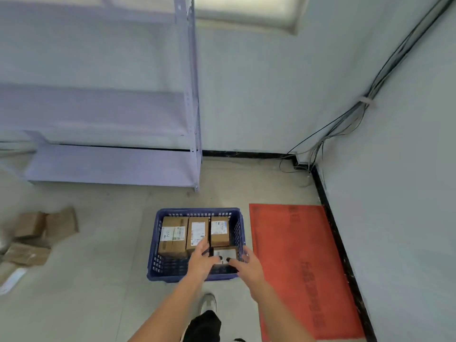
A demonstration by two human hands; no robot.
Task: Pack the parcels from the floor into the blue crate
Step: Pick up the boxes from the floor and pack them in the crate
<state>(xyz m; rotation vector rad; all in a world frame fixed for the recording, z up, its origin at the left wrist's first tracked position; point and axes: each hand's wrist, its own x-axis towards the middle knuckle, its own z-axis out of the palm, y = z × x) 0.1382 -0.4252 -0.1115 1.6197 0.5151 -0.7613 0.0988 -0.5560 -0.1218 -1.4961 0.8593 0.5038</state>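
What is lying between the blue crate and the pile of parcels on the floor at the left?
Nothing: in the head view, only bare floor separates the crate from the parcels.

Tile floor (pixel 103 280) w/ blue crate (pixel 158 243), red mat (pixel 296 267), loose parcels (pixel 37 233), shelf unit (pixel 111 166).

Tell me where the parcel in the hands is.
In the head view, the parcel sits in the blue crate's near right corner, between both hands, just in front of the right-most upright box.
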